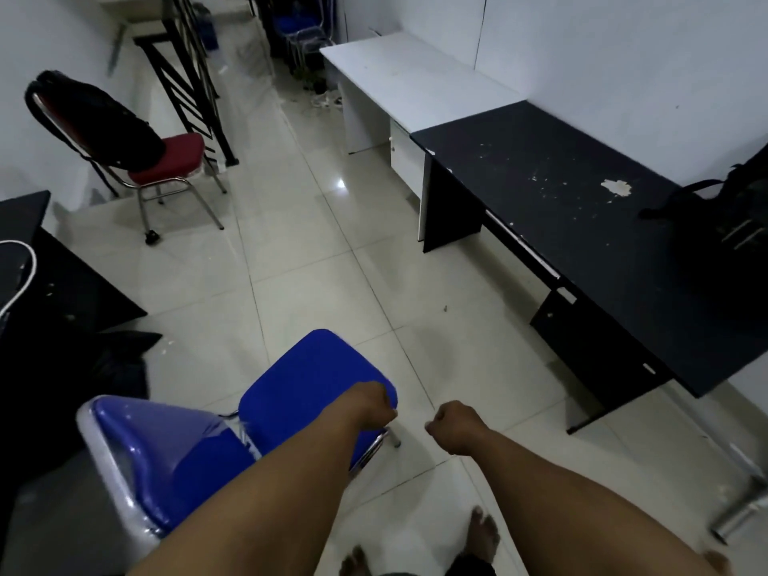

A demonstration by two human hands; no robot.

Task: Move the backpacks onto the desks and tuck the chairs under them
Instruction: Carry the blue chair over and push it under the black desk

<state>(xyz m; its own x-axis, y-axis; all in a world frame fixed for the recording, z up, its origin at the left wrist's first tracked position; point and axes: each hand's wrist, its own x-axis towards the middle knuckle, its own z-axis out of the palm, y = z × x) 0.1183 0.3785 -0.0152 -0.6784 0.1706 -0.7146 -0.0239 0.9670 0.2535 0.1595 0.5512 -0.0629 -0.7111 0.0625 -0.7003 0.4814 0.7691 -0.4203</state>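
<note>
- Black bench (582, 209) along right wall, top scuffed with pale chips; black backpack (715, 218) lying on its far right end.
- White bench (407, 76) beyond it, end to end, top bare.
- Red chair (166, 160) at left, well out on the tiled floor (291, 251), facing away from both benches; second black backpack (104, 118) draped over its backrest.
- Black stair railing (187, 76) just behind red chair; more blue chairs stacked in far corner, blurred.
- Another dark bench (25, 226) at left edge, white cable (25, 259) curling across it.
- Blue chair (307, 384) in foreground, seat toward open floor, plastic wrap on backrest; stands apart from the black bench, not tucked.
- Open floor between blue chair and black bench, nothing in the path.
- Left grip (374, 403): fingers curled into a fist at the seat's near right corner; cannot tell if clamped on the edge.
- Right grip (453, 421): loose fist in the air, holding nothing, just beside the seat.
- Bare feet (484, 530) at bottom edge.
</note>
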